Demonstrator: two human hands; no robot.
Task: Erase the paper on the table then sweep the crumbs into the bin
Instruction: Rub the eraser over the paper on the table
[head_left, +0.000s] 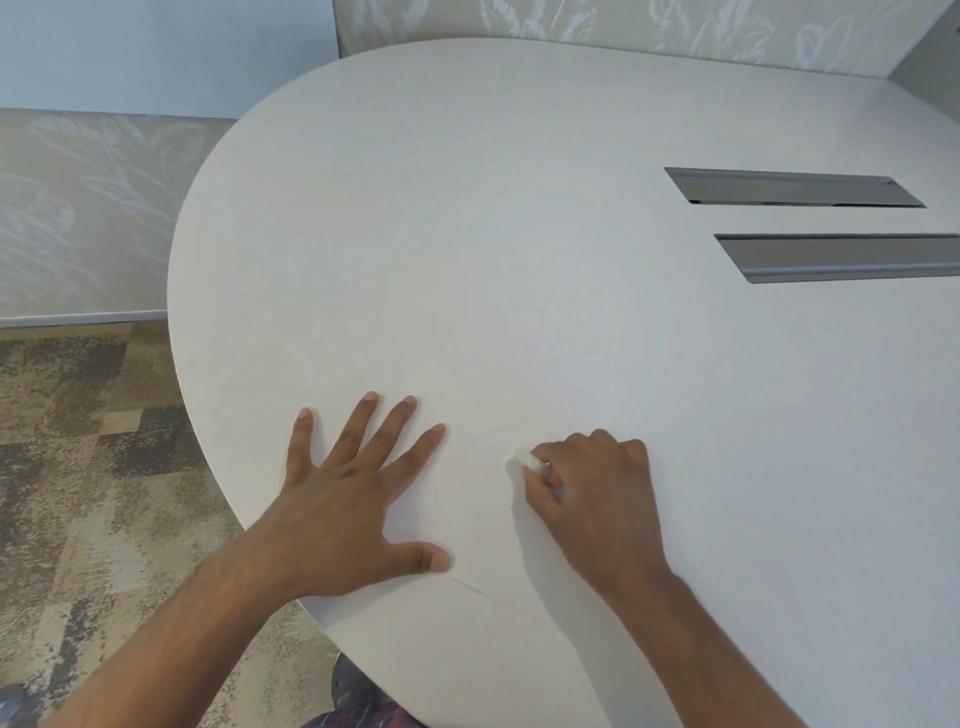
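A white sheet of paper lies on the white table near its front edge, barely distinct from the tabletop; only faint pencil lines and a faint edge show. My left hand lies flat on the paper's left part with fingers spread. To the right of it my right hand is closed around a small white eraser, whose tip touches the paper. No crumbs or bin can be made out.
Two long dark cable slots are set into the table at the right. The table's curved edge drops off to patterned carpet at the left. Patterned wall panels stand behind.
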